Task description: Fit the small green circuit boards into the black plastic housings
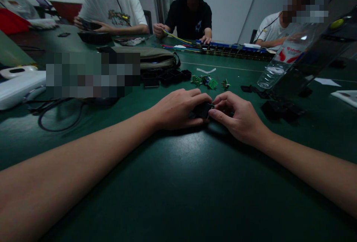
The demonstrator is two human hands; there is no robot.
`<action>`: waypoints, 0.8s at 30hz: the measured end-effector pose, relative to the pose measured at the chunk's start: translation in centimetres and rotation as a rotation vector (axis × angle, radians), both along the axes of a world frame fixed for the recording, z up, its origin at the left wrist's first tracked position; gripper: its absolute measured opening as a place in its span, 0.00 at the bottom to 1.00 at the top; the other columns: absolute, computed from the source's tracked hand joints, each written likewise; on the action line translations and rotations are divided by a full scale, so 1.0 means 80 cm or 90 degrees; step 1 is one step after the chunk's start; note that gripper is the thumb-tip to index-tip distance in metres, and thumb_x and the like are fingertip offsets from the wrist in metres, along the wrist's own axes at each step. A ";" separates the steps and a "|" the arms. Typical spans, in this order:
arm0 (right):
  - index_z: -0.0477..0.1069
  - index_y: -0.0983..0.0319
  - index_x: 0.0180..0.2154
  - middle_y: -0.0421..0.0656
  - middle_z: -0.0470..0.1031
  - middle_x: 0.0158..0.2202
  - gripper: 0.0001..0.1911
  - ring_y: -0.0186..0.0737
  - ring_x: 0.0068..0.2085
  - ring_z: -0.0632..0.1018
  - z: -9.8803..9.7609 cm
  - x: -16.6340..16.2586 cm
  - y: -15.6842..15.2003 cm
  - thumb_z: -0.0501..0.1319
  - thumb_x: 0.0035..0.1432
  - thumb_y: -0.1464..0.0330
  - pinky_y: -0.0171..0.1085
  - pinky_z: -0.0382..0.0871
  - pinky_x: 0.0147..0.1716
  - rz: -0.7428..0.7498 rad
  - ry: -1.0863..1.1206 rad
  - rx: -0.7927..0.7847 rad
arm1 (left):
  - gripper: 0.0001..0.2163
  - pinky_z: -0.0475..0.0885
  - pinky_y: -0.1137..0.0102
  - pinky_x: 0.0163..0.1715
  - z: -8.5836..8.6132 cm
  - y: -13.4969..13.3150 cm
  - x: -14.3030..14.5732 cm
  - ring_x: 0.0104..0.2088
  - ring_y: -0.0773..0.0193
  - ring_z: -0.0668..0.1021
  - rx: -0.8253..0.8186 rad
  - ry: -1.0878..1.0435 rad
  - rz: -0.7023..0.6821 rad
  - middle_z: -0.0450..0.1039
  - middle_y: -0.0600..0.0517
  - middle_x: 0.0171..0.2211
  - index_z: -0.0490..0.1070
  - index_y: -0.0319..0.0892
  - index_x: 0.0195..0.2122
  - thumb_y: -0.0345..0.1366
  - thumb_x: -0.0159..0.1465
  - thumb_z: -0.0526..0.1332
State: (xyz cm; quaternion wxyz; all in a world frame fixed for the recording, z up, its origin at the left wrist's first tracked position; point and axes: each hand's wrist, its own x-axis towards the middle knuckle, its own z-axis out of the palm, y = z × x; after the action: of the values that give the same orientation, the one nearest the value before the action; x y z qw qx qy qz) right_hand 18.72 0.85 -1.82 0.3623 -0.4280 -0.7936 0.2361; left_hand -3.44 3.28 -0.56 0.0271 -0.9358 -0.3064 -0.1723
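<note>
My left hand (178, 109) and my right hand (239, 117) meet at the middle of the dark green table (178, 182). Both close on a small black plastic part (203, 109) held between them, low over the table. The left fingers curl over its top; the right thumb and forefinger pinch its right side. Much of the part is hidden by the fingers. Just beyond my hands lie a few small green circuit boards (208, 81) and a cluster of black plastic housings (166, 77).
More black parts (280, 109) lie at the right, below a clear water bottle (281, 61). A khaki bag (152, 57) and a black cable (60, 117) are at the left. Three people sit along the far edge, with coloured wires (178, 41) before the middle one.
</note>
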 end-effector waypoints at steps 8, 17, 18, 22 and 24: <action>0.71 0.61 0.39 0.41 0.75 0.31 0.13 0.37 0.32 0.74 0.001 -0.002 -0.002 0.64 0.60 0.58 0.36 0.64 0.32 -0.006 0.009 0.008 | 0.19 0.70 0.67 0.38 -0.001 -0.001 0.000 0.38 0.59 0.77 -0.007 -0.016 0.026 0.74 0.46 0.43 0.68 0.43 0.54 0.45 0.64 0.60; 0.73 0.62 0.28 0.39 0.72 0.24 0.16 0.34 0.27 0.69 0.008 -0.002 -0.003 0.59 0.64 0.59 0.36 0.57 0.29 0.010 -0.070 0.027 | 0.20 0.70 0.67 0.38 0.000 -0.001 0.000 0.39 0.59 0.77 -0.008 -0.024 0.021 0.75 0.46 0.43 0.68 0.43 0.54 0.46 0.64 0.60; 0.74 0.62 0.28 0.39 0.72 0.24 0.16 0.35 0.27 0.69 0.008 -0.002 -0.003 0.59 0.64 0.60 0.36 0.57 0.29 0.019 -0.071 0.026 | 0.20 0.70 0.67 0.38 0.000 -0.001 0.001 0.39 0.59 0.77 -0.009 -0.023 0.020 0.75 0.46 0.44 0.68 0.42 0.54 0.46 0.64 0.60; 0.74 0.62 0.28 0.39 0.72 0.23 0.15 0.34 0.26 0.69 0.009 -0.003 -0.003 0.58 0.64 0.61 0.36 0.57 0.29 0.037 -0.069 0.027 | 0.20 0.70 0.66 0.39 0.000 -0.001 0.000 0.40 0.58 0.78 -0.016 -0.021 0.020 0.75 0.45 0.44 0.68 0.42 0.54 0.45 0.64 0.61; 0.73 0.62 0.29 0.38 0.71 0.23 0.14 0.33 0.25 0.68 0.009 -0.003 -0.004 0.58 0.64 0.62 0.35 0.57 0.29 0.039 -0.067 0.022 | 0.20 0.70 0.66 0.39 0.000 -0.001 0.000 0.40 0.58 0.78 -0.018 -0.023 0.021 0.75 0.45 0.45 0.67 0.43 0.54 0.45 0.63 0.61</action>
State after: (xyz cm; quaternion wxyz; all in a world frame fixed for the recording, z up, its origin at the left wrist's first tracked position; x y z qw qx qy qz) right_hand 18.48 0.55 -1.11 0.3200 -0.4091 -0.8282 0.2104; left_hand -3.47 3.22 -0.58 0.0111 -0.9276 -0.3247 -0.1844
